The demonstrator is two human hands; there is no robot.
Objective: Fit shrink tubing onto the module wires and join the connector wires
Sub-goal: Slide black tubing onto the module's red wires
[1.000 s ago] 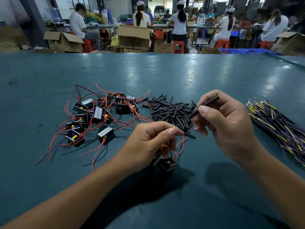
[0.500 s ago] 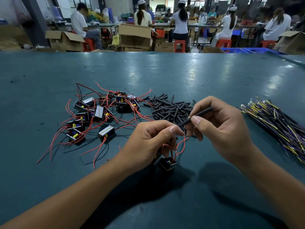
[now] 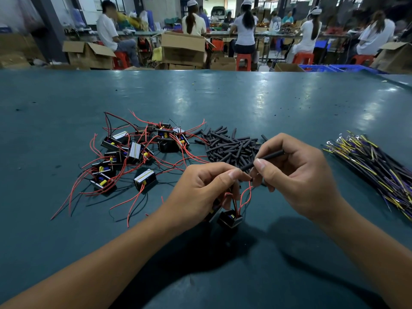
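My left hand (image 3: 205, 188) pinches the red wires of a small black module (image 3: 229, 218) that hangs just below it above the table. My right hand (image 3: 296, 175) pinches a black shrink tube (image 3: 265, 159), slanted with its lower end right at my left thumb tip and the wire end. A heap of black shrink tubes (image 3: 231, 146) lies just behind both hands. Left of it sits a cluster of several black modules with red wires (image 3: 138, 152). A bundle of yellow, purple and black connector wires (image 3: 374, 168) lies at the right.
The work goes on over a wide teal table (image 3: 200, 97). Beyond its far edge stand open cardboard boxes (image 3: 182, 47) and red stools, with several people seated at other benches, backs turned.
My right hand has brought the shrink tube left and down from beside the heap until its lower end meets the wire held at my left thumb. My left hand has stayed in place.
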